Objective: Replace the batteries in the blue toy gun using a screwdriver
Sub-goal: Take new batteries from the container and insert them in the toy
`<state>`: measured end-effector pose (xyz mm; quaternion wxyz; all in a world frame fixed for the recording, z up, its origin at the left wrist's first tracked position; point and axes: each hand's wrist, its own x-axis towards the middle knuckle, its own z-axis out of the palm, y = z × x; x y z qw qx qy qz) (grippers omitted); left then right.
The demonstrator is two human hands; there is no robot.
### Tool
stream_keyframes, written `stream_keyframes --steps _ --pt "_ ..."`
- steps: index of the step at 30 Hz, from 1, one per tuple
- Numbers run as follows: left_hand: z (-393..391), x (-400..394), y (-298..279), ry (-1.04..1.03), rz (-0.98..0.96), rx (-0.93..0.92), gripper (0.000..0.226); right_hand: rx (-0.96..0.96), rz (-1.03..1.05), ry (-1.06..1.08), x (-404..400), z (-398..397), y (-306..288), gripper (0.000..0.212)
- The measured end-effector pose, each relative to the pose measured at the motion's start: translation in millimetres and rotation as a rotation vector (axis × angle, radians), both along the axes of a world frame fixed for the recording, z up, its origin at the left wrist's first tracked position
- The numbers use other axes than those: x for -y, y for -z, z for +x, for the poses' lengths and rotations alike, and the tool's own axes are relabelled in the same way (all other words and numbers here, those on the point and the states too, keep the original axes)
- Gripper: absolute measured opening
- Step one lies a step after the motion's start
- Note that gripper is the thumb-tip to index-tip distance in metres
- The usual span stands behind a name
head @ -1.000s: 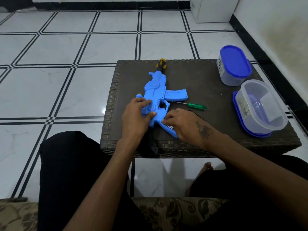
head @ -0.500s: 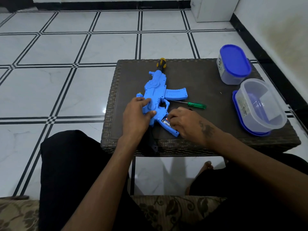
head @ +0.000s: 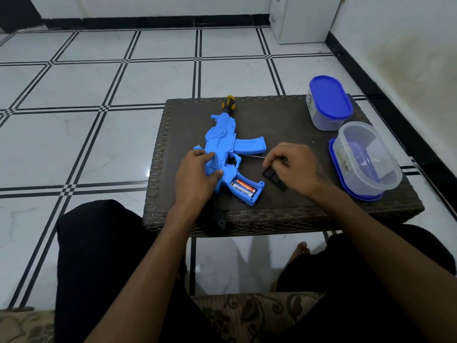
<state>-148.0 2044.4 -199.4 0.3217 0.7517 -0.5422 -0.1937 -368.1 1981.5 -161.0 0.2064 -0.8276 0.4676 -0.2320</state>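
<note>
blue toy gun [head: 222,154], batteries [head: 243,187] exposed, under left hand [head: 197,173]'s curled grip; right hand [head: 294,167] pinches black cover [head: 274,178].

"Heybright" on battery [head: 243,188]

Green screwdriver handle hidden under the right hand [head: 294,167], only its thin shaft [head: 254,156] showing left of that hand, toy gun [head: 223,147] middle covered by the left hand [head: 197,173], battery [head: 243,188] label partly legible, black cover [head: 274,179] half under right fingers.
</note>
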Motion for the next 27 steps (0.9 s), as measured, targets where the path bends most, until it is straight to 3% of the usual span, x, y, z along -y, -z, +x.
stream_keyframes --steps 5,10,13,17,19,22,24,27 --pt "-23 -3 -13 0.057 -0.161 0.032 0.034 -0.084 0.071 0.161 7 -33 0 0.023" --pt "-65 8 -18 0.17 -0.167 0.029 0.025 -0.169 0.158 0.206 -2 -54 6 0.016" --pt "-90 20 -17 0.321 -0.099 0.166 0.03 -0.215 -0.008 0.244 -10 -61 2 0.012" --pt "-115 29 -17 0.415 -0.068 0.206 0.032 -0.263 -0.237 0.351 -8 -85 -12 0.011" --pt "-123 32 -15 0.438 -0.061 0.229 0.03 -0.401 -0.261 0.408 -6 -99 -17 0.016" --pt "-135 34 -15 0.47 -0.046 0.221 0.023 -0.634 -0.125 0.485 -7 -119 -15 0.051" --pt "-146 35 -18 0.448 -0.029 0.129 0.022 -0.494 -0.027 0.503 -10 -127 -12 0.059" --pt "-168 43 -19 0.416 0.028 -0.119 0.024 -0.033 -0.051 0.623 -9 -140 -18 0.036"
